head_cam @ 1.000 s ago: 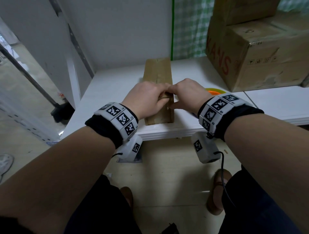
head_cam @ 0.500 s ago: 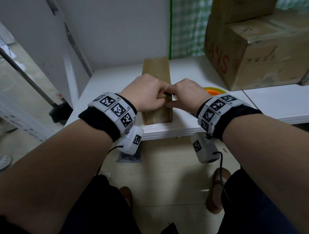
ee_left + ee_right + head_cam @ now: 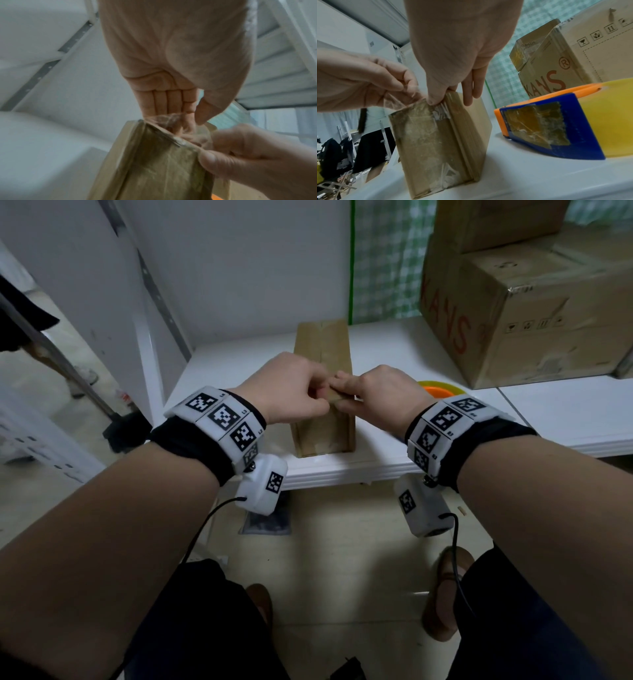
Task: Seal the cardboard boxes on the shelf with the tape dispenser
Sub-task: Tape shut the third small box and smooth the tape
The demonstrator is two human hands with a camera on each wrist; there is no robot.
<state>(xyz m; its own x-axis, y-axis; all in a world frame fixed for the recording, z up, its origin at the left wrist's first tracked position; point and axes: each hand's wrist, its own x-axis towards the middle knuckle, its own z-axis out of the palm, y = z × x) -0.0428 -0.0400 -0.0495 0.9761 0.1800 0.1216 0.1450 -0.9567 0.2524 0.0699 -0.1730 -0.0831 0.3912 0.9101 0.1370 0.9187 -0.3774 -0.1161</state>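
A small brown cardboard box point(image 3: 323, 436) stands on the white shelf point(image 3: 342, 470), with old clear tape on its front face point(image 3: 426, 135). My left hand point(image 3: 323, 392) pinches a loose end of clear tape point(image 3: 397, 102) at the box's top front edge. My right hand point(image 3: 342, 397) grips that same edge, thumb point(image 3: 435, 100) pressing the tape and fingers lying on the top. The tape dispenser point(image 3: 556, 128), orange and blue with a yellow roll, lies on the shelf just right of the box. In the head view it point(image 3: 436, 387) is mostly hidden behind my right hand.
A large cardboard box point(image 3: 531, 320) printed with red letters stands at the back right, with another box stacked on it. A white upright panel point(image 3: 102, 302) closes the shelf on the left. The floor and my feet lie below the shelf's front edge.
Both hands stay at the box's top front edge. The left hand has drawn slightly up and away from the right, with the tape end lifted between its fingers.
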